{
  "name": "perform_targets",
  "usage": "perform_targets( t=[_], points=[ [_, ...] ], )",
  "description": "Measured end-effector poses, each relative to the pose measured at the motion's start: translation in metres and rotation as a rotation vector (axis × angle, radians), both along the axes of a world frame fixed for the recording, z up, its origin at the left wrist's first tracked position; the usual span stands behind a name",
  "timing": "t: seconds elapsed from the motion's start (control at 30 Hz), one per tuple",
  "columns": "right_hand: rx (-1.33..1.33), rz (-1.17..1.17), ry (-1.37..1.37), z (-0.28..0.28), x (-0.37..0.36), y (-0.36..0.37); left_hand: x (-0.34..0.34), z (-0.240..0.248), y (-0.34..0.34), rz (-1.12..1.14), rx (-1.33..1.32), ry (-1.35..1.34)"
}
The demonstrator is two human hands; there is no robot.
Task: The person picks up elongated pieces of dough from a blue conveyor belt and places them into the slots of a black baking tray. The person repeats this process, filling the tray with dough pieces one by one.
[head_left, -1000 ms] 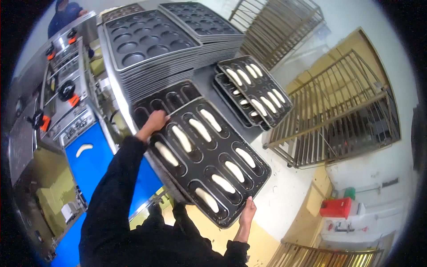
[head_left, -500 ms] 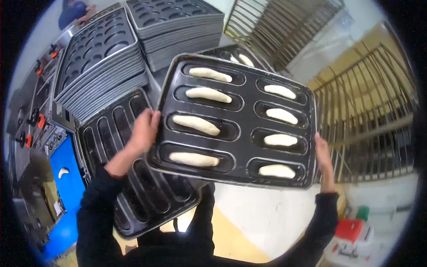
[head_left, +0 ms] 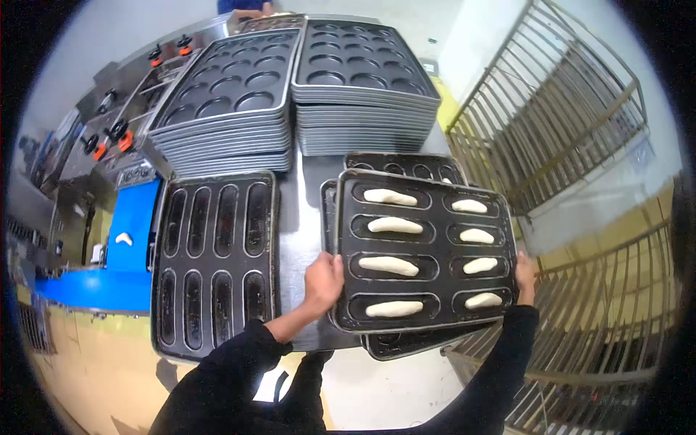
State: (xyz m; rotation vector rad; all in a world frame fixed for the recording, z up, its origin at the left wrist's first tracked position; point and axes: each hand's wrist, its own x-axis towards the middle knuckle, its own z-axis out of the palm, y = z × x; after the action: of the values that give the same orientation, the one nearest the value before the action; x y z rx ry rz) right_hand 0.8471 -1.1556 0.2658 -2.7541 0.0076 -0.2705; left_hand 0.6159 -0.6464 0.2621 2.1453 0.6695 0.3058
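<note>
Head view: the left hand (head_left: pixel 323 281) and the right hand (head_left: pixel 524 274) each have their grip clamped on opposite short edges of a dark baking tray (head_left: pixel 424 250) holding eight pale dough pieces (head_left: pixel 391 264). It sits atop other trays on the steel worktop (head_left: pixel 299 217), right of an empty tray (head_left: pixel 214 261), below stacked round-cup pans (head_left: pixel 362 94).

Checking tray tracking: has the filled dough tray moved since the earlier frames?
Yes. The filled tray moved right, off the empty slotted tray, onto the right-hand tray stack.
</note>
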Motion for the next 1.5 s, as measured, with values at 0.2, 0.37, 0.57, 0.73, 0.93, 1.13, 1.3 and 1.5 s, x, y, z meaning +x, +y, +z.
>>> perform_targets(
  t=[0.2,0.37,0.57,0.73,0.93,1.13,1.3,1.5],
  points=[
    [0.267,0.041,0.148,-0.035,0.033,-0.040,-0.009,-0.009,0.008,-0.069,-0.066,0.042],
    [-0.086,0.136,-0.163,0.038,-0.002,0.109,-0.030,0.014,0.030,-0.220,-0.229,0.025],
    [0.250,1.030,-0.049,0.142,-0.210,0.552,-0.175,0.090,0.180,-0.571,-0.521,-0.361],
    [0.310,1.335,0.530,0.015,-0.461,0.942,-0.398,0.043,0.404,0.107,-0.461,-0.626],
    [0.061,0.725,0.442,-0.167,-0.609,1.112,-0.721,-0.124,0.525,1.061,-0.361,0.013],
    [0.199,0.851,-0.019,-0.244,-0.633,1.149,-0.876,-0.214,0.418,1.013,-0.450,0.422],
    [0.191,0.806,-0.001,-0.257,-0.656,1.190,-0.888,-0.221,0.390,0.991,-0.844,0.537],
    [0.650,0.629,0.458,-0.225,-0.701,1.206,-0.891,-0.238,0.427,0.819,-0.742,0.550]
  ],
)
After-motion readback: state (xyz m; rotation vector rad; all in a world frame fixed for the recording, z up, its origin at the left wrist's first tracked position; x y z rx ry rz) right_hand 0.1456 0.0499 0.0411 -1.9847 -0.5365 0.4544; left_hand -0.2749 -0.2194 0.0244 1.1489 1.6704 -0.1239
